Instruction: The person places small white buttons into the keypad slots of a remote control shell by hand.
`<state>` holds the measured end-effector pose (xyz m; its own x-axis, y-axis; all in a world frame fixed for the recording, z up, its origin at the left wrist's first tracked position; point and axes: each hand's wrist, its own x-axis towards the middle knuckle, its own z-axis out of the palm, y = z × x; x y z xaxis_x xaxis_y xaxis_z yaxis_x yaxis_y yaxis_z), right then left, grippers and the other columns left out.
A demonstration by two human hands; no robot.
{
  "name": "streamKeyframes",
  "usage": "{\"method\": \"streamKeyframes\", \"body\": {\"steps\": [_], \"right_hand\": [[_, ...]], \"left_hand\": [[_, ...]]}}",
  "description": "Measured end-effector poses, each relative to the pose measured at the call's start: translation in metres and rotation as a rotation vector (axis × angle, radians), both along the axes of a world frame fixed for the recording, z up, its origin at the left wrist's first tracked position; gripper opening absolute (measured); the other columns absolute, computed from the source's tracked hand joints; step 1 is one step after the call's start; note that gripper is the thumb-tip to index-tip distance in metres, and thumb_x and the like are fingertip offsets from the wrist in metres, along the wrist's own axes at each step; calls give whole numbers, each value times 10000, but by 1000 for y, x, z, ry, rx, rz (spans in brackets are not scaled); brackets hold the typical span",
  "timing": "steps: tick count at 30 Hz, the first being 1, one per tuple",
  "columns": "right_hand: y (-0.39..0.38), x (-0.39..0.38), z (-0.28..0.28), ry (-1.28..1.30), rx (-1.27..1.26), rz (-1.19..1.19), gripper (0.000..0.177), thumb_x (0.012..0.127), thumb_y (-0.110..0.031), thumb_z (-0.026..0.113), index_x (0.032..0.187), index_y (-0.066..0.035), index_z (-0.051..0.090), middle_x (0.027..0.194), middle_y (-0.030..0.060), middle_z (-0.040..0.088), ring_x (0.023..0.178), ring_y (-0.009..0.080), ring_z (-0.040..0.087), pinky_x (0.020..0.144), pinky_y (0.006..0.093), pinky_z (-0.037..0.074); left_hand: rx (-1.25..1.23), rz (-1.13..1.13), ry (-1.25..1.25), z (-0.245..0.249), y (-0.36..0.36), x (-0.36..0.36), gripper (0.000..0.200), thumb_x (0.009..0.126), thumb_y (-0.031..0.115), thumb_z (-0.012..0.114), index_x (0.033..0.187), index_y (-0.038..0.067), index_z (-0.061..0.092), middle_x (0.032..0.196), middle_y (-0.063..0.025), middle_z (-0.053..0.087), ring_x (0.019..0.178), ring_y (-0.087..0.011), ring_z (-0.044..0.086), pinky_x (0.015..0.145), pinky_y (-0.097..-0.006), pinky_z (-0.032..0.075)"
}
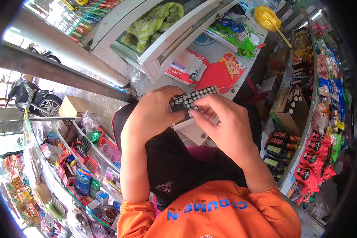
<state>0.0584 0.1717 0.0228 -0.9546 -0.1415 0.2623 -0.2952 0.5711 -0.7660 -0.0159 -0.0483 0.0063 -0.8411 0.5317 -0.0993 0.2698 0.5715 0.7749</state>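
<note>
A small dark box packed with rows of round silver-ended batteries (198,94) is above my lap, tipped toward me. My left hand (156,107) is wrapped round the box's left side, thumb along the near edge. Over the right part of the box, the thumb and forefinger of my right hand (222,119) come together at the near row of batteries. What lies between those fingertips is too small to make out. Just below the box, a pale carton-like piece (192,133) shows partly behind my right hand.
Beyond my hands, a red packet (216,77) lies on a low surface below a glass-fronted cabinet holding a green towel (156,25). Shelves of dark sauce bottles (279,144) and red bottles (309,162) stand at right. A glass display case (67,174) runs along the left.
</note>
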Motion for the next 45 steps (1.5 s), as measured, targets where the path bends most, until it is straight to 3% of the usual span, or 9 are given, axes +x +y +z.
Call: {"method": "streamKeyframes", "body": {"steps": [6, 13, 16, 19, 21, 28, 33, 38, 45], "right_hand": [[-11, -4, -3, 49, 220, 51, 290, 940, -44, 808, 1171, -22, 634, 955, 145, 717, 852, 349, 759, 789, 491, 614], [-20, -12, 1, 76, 391, 68, 300, 932, -85, 818, 1120, -6, 599, 965, 152, 732, 901, 392, 748, 875, 510, 596], [-17, -16, 2, 23, 375, 69, 301, 932, -96, 826, 1117, -19, 601, 925, 159, 748, 883, 394, 757, 834, 509, 597], [-10, -18, 2, -87, 284, 59, 307, 912, -98, 871, 1076, -67, 614, 735, 87, 671, 747, 319, 722, 712, 470, 543], [-7, -19, 5, -154, 282, 102, 297, 962, -133, 838, 1133, -48, 611, 850, 147, 745, 814, 386, 765, 743, 528, 572], [-7, -16, 8, -188, 193, 57, 301, 966, -153, 840, 1154, -68, 621, 796, 136, 719, 792, 388, 750, 730, 520, 565], [-7, -20, 10, -111, 175, 85, 267, 981, -154, 824, 1163, -83, 642, 804, 118, 712, 783, 365, 750, 712, 510, 564], [12, -18, 5, -55, 52, -28, 253, 1026, -194, 808, 1220, -84, 687, 852, 97, 710, 814, 328, 728, 752, 476, 560], [52, -15, -4, -43, 86, -227, 331, 1065, -256, 800, 1322, -65, 717, 1033, 96, 720, 974, 267, 693, 877, 425, 548]], "left_hand": [[17, 11, 20, -2, 1, 2, 495, 830, 169, 869, 1268, -40, 772, 1150, -259, 791, 1045, -429, 776, 932, -463, 597], [-46, -1, -15, 5, 0, 2, 462, 853, 153, 822, 1273, -34, 784, 1155, -280, 789, 1050, -464, 774, 933, -493, 607], [-49, -13, 25, 0, 0, 3, 428, 873, 144, 794, 1261, -35, 784, 1150, -281, 789, 1054, -470, 771, 936, -503, 606], [-56, -11, 63, -1, -1, 3, 391, 895, 130, 766, 1248, -36, 784, 1153, -283, 789, 1065, -480, 764, 947, -507, 604], [-55, -4, 48, -2, -1, 3, 374, 905, 122, 753, 1242, -36, 784, 1157, -284, 789, 1072, -486, 759, 957, -509, 601], [-55, 4, 116, -1, 2, 6, 368, 918, 121, 750, 1251, -34, 780, 1177, -282, 790, 1078, -492, 753, 971, -521, 593], [-22, 14, 106, 2, 4, 7, 307, 911, 146, 754, 1174, -11, 777, 1148, -287, 778, 1059, -505, 744, 930, -574, 586], [-77, 4, 21, 2, 4, 7, 518, 848, 144, 819, 1337, -14, 754, 1221, -261, 782, 1111, -476, 751, 984, -502, 590], [-85, 2, 111, -2, 8, 9, 463, 838, 136, 816, 1269, -20, 752, 1210, -253, 780, 1141, -476, 742, 1001, -509, 583]]}}
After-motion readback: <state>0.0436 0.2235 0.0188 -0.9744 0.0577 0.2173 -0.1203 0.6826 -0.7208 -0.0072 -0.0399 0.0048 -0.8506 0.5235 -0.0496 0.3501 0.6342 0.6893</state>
